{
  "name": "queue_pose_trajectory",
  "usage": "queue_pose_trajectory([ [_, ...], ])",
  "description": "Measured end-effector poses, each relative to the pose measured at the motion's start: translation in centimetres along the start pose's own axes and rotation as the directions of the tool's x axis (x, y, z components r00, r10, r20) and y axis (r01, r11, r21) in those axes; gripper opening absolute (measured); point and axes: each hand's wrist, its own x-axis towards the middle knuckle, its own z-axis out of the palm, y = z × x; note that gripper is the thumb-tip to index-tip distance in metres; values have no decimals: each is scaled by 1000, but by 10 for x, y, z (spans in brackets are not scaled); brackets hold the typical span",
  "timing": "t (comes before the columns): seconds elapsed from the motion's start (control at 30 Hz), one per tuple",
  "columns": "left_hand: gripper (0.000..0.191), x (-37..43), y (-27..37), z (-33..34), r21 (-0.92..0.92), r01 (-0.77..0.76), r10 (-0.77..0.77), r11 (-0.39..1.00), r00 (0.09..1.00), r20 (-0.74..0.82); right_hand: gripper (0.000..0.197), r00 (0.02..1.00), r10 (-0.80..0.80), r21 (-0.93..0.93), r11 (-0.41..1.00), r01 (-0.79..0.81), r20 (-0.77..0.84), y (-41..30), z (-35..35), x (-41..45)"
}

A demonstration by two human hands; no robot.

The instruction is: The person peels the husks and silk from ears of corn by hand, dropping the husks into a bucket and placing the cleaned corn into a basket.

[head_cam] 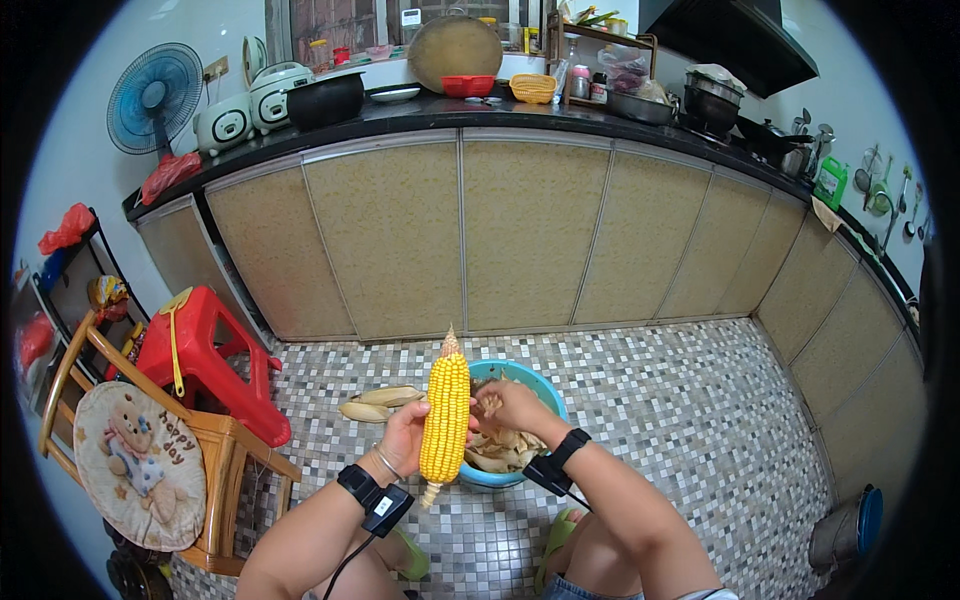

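My left hand (405, 442) grips a bare ear of yellow corn (446, 420), held upright with its pale tip pointing away from me and its stalk end towards me. Just to the right, my right hand (517, 406) has its fingers curled around a brown tuft of corn silk (491, 406). Below that hand stands a blue plastic basin (556, 390) on the floor, with dry corn husks (504, 451) inside. Two ears of corn in pale husks (382, 403) lie on the tiles left of the basin, partly hidden by the held ear.
At left are a wooden chair (240, 442) with a round cushion (142, 465) and a red plastic stool (217, 352) bearing a yellow fly swatter (177, 330). Cabinets (532, 232) under a black counter (420, 118) run across the front. A lidded bucket (836, 529) stands at lower right.
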Motion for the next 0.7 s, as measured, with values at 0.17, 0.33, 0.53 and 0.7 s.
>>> queue_pose_trajectory([
  [0.17, 62, -1, -2, -2, -10, 46, -45, 999, 997, 64, 31, 998, 61, 802, 597, -29, -9, -23, -36, 6],
  [0.33, 61, 2, -7, -4, 12, 82, -82, 997, 995, 61, 30, 998, 30, 954, 297, 43, -55, -54, -49, 2],
  [0.53, 61, 8, -16, -7, 27, 140, -141, 990, 988, 55, 13, 980, 84, 962, 222, 160, -182, -52, -38, 6],
  [0.7, 61, 11, -17, -5, 9, 153, -153, 988, 985, 78, 10, 941, 259, 957, 243, 157, -220, -26, -28, 12],
])
